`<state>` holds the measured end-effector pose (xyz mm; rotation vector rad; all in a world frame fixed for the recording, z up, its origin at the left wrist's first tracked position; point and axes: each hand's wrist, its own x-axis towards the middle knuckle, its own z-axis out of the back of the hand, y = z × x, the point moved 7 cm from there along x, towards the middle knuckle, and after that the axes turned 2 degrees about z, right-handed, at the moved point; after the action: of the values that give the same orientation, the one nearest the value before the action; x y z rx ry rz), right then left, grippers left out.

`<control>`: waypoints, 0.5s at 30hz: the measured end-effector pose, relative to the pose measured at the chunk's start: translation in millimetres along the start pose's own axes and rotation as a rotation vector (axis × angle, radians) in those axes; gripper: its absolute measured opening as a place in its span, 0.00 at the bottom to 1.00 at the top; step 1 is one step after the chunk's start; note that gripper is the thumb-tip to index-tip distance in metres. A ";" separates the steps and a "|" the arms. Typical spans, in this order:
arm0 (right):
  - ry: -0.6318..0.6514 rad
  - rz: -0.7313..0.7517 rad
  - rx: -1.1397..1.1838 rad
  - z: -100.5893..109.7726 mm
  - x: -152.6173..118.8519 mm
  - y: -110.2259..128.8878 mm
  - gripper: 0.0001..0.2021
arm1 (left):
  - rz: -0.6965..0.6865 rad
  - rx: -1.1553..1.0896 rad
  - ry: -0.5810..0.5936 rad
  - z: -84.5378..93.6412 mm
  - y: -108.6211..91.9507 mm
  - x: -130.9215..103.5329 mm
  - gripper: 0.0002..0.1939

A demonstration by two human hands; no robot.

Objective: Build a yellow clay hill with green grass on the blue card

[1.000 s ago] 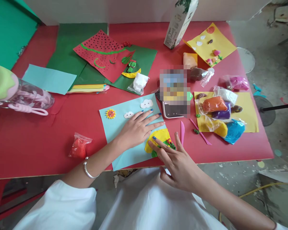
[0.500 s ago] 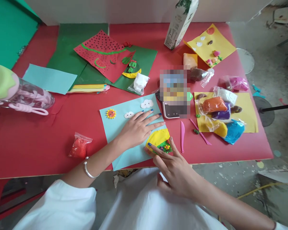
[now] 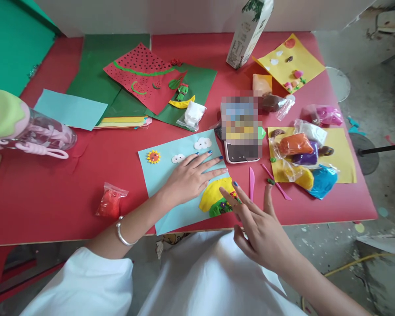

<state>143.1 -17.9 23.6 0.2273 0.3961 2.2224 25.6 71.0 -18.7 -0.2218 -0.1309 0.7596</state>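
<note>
My left hand [image 3: 189, 177] lies flat with fingers spread on a light blue sheet of paper [image 3: 171, 219]. On that sheet are a clay sun [image 3: 153, 157], two white clay clouds [image 3: 202, 143] and a yellow clay patch [image 3: 213, 194]. Green clay with small clay flowers [image 3: 224, 205] borders the yellow at the sheet's lower right corner. Over this corner hovers my right hand [image 3: 258, 224], fingers apart and holding nothing. Its fingers partly cover the flowers; whether a fingertip touches the clay I cannot tell.
Right of the sheet lie a pink plastic knife [image 3: 252, 183], a thin pink tool [image 3: 283, 191] and a phone [image 3: 242, 152] with a blurred screen. Bagged clay [image 3: 295, 145] covers a yellow sheet. A carton [image 3: 246, 37] stands behind; a bottle [image 3: 49, 129] lies left, red clay [image 3: 110, 201] nearer.
My right hand has lifted off the yellow clay and moved right, uncovering more of the yellow and green. My left hand stays flat on the paper.
</note>
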 end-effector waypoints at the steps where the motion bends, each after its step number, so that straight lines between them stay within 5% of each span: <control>1: -0.002 -0.013 -0.014 1.7 -0.3 -3.3 0.26 | 0.000 0.000 -0.006 0.1 0.0 0.1 0.29; 15: 0.132 0.084 0.072 -1.7 10.3 1.0 0.27 | 0.001 0.007 -0.017 0.8 0.7 -0.3 0.29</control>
<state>135.4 -10.8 22.6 0.1379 0.5481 2.3154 24.8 71.4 -18.2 -0.2091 -0.1444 0.7633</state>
